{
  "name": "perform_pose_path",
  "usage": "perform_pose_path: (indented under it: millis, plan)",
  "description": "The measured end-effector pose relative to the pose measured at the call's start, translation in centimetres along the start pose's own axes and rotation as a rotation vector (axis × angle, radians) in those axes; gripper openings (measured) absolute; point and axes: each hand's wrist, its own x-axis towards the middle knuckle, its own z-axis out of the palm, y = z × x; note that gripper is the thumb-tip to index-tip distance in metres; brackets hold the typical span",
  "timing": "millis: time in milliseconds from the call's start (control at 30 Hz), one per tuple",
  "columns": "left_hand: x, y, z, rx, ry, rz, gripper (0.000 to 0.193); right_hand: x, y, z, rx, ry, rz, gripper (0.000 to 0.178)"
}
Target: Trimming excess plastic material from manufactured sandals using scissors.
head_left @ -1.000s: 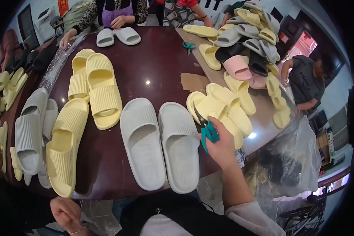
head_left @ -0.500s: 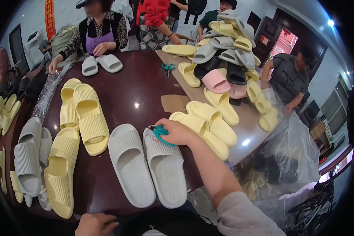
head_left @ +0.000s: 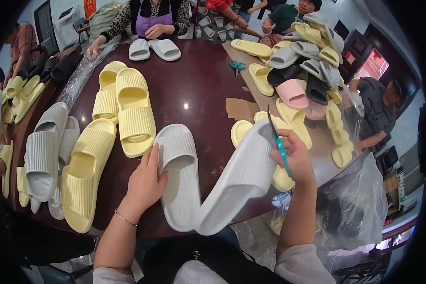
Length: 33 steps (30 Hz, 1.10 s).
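Two grey slide slippers lie before me on the dark red table. My left hand [head_left: 146, 182] rests against the outer side of the left grey slipper [head_left: 181, 203], its fingers stretched along the edge and thumb apart. Teal-handled scissors [head_left: 281, 154] are in my closed right hand [head_left: 293, 156], blades pointing up and away. That hand is at the toe of the right grey slipper [head_left: 241, 175], which is tilted with its toe raised and its heel near the left one's heel. Whether my right fingers also grip this slipper is partly hidden.
Yellow slippers [head_left: 136, 106] and stacked grey slippers [head_left: 45, 158] lie to the left. A mixed slipper pile [head_left: 312, 66] rises at the far right, with cardboard [head_left: 241, 109] nearby. Another pair of scissors [head_left: 237, 66] lies farther back. Co-workers sit or stand around the table.
My left hand has come up from the lower edge to the left grey slipper. My right hand, still with the scissors, has raised and turned the right slipper's toe to the right. The view has shifted.
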Motion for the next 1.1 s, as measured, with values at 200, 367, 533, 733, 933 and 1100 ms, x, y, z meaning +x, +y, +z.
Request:
perform_pose_path:
  millis: [200,367,533,733,933,1100]
  plan:
    - [-0.8,-0.7,0.4,0.026,0.014,0.101,0.062,1.0,2.0,2.1,0.052,-0.017,0.089,0.052]
    - [-1.5,1.1,0.0,0.129,0.129,0.154,0.06,2.7,2.9,5.1,-0.258,-0.013,0.106,0.049]
    - [-2.5,5.8,1.0,0.19,0.015,0.339,0.056,1.8,3.7,7.2,-0.373,-0.001,0.048,0.045]
    - [-1.0,5.4,3.3,0.238,-0.195,0.278,0.054,-0.5,4.1,7.3,-0.203,0.035,-0.028,0.047]
    - [1.6,2.9,2.0,-0.502,0.291,0.49,0.045,-4.0,1.2,6.1,0.235,0.57,-0.088,0.056]
    - [0.8,6.6,-0.1,-1.886,-0.051,-0.047,0.046,-5.2,2.8,8.2,0.172,0.367,-0.087,0.056]
